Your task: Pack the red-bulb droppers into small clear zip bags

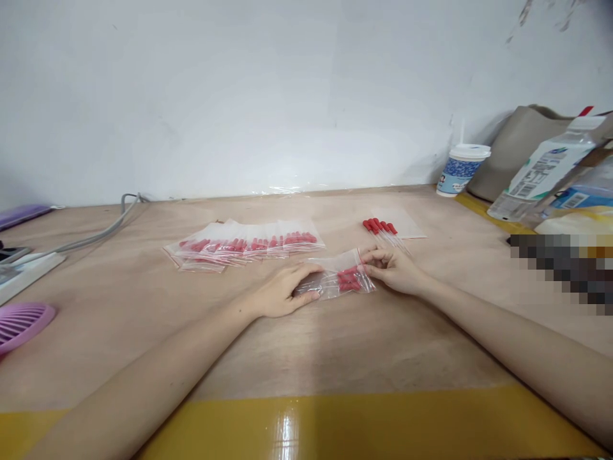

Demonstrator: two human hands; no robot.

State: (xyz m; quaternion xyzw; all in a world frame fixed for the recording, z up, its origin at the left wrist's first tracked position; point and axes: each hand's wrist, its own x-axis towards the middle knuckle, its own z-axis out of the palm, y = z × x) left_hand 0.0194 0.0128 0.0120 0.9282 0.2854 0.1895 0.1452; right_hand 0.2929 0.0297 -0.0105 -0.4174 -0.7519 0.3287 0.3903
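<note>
A clear zip bag with several red-bulbed droppers in it lies in front of me on the table. My left hand grips the bag's left end, thumb below and fingers above, around the thin clear stems. At the other end, the fingertips of my right hand pinch the bag's red-lined edge. Just beyond the right hand, several loose droppers with red bulbs lie partly on a flat bag. Farther left is an overlapping row of filled zip bags.
A paper cup, a plastic bottle and a grey-beige container stand at the back right. On the left are a grey cable and a pink slatted object. Yellow tape runs along the table's front edge.
</note>
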